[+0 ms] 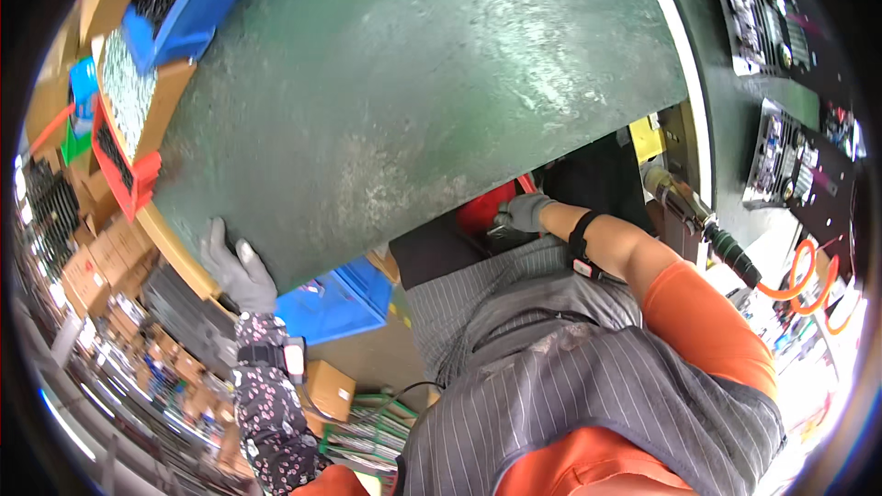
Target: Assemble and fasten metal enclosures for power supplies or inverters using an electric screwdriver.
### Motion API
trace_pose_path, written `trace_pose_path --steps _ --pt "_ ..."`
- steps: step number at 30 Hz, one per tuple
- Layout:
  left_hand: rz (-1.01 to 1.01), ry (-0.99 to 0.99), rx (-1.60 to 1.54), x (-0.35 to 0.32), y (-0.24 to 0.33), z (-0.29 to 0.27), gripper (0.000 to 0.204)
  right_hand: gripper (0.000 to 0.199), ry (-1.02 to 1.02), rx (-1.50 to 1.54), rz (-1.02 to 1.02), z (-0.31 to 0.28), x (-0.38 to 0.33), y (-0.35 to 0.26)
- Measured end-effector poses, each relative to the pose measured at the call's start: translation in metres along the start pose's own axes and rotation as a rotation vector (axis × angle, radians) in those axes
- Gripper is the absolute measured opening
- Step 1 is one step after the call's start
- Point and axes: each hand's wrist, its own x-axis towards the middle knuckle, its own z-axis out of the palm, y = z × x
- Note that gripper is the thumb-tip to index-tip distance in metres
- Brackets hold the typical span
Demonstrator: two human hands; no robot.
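Observation:
My left hand, in a grey glove, rests on the left front edge of the green worktop. Its fingers are spread and hold nothing. My right hand, also gloved in grey, is low at the worktop's front edge, close to my lap. Its fingers are curled beside a red object, partly hidden under the worktop. A thin red strip sticks up just above this hand. What the curled fingers hold is too small and covered to make out.
A blue bin of dark small parts and a red bin line the left edge. Below the worktop is a blue crate. At right hang a power driver and its orange coiled hose. A cardboard box stands lower left.

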Motion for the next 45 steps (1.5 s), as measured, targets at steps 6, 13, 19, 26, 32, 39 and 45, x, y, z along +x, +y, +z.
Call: trace_pose_path --steps 6,13,19,26,32,39,45 --pt "0.004 0.065 -0.032 0.005 -0.01 0.013 0.043 0.039 0.265 -0.357 0.209 0.02 -0.037 -0.006" --pt "0.04 0.114 0.031 0.001 -0.016 0.014 0.038 0.05 -0.444 -0.451 0.244 0.034 -0.06 -0.022" --pt "0.049 0.152 0.077 -0.002 -0.027 0.008 0.036 0.037 -0.577 -0.548 0.215 0.047 -0.05 -0.022" --pt "-0.017 0.254 0.012 -0.001 -0.025 0.014 0.032 0.033 -0.159 -0.549 0.228 -0.018 0.025 -0.016" --pt "-0.235 0.51 -0.121 -0.016 -0.019 0.004 0.011 0.036 0.316 0.066 -0.023 -0.063 0.135 0.023" --pt "-0.491 0.6 -0.595 -0.183 0.08 0.113 0.026 0.039 0.505 -0.804 -0.073 -0.199 0.188 0.076" --pt "-1.053 0.062 -0.525 -0.332 0.175 0.214 0.037 0.063 0.509 -0.32 0.207 -0.13 0.246 -0.06"
